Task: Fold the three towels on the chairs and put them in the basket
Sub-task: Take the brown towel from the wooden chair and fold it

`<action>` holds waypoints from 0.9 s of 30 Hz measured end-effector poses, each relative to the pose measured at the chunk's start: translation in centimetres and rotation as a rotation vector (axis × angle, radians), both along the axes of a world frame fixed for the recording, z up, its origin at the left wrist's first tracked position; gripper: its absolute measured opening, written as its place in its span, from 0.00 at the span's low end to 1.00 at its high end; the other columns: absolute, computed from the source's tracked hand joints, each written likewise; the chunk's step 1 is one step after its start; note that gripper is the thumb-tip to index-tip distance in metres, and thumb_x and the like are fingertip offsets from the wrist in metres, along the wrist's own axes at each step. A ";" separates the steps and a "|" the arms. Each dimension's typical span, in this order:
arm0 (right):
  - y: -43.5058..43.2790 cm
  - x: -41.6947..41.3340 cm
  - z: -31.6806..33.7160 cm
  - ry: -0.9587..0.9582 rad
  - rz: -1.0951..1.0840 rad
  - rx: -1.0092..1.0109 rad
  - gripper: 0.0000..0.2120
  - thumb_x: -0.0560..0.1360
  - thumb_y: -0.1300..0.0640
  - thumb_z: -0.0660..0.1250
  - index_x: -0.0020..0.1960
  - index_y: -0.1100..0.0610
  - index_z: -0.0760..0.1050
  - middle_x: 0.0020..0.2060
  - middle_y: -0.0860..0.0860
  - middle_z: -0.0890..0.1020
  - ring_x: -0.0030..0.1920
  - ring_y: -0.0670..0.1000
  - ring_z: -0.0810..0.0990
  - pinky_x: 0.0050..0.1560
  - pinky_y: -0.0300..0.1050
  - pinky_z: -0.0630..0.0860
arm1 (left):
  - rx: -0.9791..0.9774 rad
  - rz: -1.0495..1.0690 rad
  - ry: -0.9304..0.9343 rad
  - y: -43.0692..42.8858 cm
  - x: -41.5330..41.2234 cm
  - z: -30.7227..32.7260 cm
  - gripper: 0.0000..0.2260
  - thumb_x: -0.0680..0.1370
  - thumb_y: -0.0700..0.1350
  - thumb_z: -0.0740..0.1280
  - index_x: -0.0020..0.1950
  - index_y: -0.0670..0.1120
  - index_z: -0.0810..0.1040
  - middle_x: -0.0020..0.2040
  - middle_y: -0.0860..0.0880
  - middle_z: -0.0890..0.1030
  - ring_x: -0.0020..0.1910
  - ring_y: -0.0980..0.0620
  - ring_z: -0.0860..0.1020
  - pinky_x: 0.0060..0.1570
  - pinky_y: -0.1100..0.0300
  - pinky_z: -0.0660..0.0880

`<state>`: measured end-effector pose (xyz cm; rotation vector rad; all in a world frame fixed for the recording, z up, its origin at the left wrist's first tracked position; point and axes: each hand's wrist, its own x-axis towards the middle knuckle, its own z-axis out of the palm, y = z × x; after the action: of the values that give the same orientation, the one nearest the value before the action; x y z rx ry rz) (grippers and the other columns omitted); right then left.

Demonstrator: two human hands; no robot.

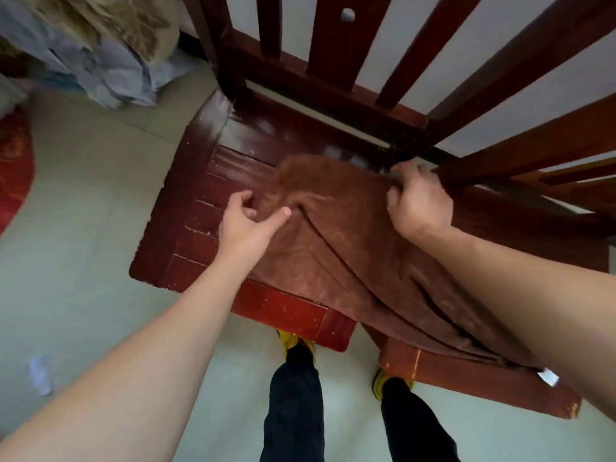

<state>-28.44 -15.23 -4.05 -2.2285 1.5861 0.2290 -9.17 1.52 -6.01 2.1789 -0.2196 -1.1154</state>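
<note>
Brown towel (336, 248) spread over the red wooden chair seat (200, 208), its near end hanging off the seat's front edge.

Soft and limp, likely light, it should crease wherever pinched; corners and edges look the best holds. The right hand (418, 203) is fisted around the towel's far edge by the chair's back rail. The left hand (248, 218), half open with fingers curled, touches a raised wrinkle near the towel's left edge.

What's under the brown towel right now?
The brown towel lies on the red wooden chair seat, draping past its front edge. Whatever sits beneath the cloth itself is covered.
</note>
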 end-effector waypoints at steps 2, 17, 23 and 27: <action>-0.4 2.8 0.2 -0.145 0.049 -0.042 0.14 0.78 0.55 0.61 0.63 0.54 0.74 0.58 0.55 0.77 0.60 0.58 0.74 0.54 0.53 0.74 | 0.099 -0.215 -0.129 1.4 -0.8 -0.5 0.29 0.63 0.56 0.78 0.61 0.53 0.72 0.48 0.51 0.79 0.50 0.48 0.78 0.55 0.53 0.75; 1.4 11.0 -0.1 -0.067 0.279 0.177 0.05 0.74 0.52 0.67 0.49 0.49 0.78 0.48 0.49 0.81 0.52 0.53 0.79 0.46 0.46 0.72 | 0.249 -0.142 -0.293 8.7 3.7 -1.1 0.09 0.73 0.45 0.72 0.36 0.50 0.73 0.29 0.54 0.76 0.39 0.42 0.78 0.43 0.51 0.76; 1.1 13.1 -1.1 -0.181 0.017 0.318 0.16 0.76 0.42 0.65 0.58 0.50 0.74 0.45 0.46 0.80 0.48 0.49 0.78 0.52 0.48 0.76 | 0.236 -0.127 -0.270 9.7 3.8 -1.2 0.06 0.73 0.44 0.72 0.40 0.50 0.75 0.29 0.55 0.75 0.40 0.43 0.78 0.43 0.51 0.76; 1.2 14.0 -2.1 0.077 0.186 0.288 0.10 0.70 0.44 0.73 0.46 0.46 0.77 0.46 0.47 0.81 0.50 0.52 0.80 0.48 0.46 0.76 | 0.229 -0.245 -0.286 9.8 3.4 -0.8 0.09 0.71 0.43 0.73 0.47 0.49 0.75 0.32 0.54 0.75 0.40 0.44 0.77 0.42 0.51 0.75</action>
<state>-14.45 -13.99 -6.11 -2.1587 1.2882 0.5643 -5.79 11.34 -6.78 2.5690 -0.5191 -0.9929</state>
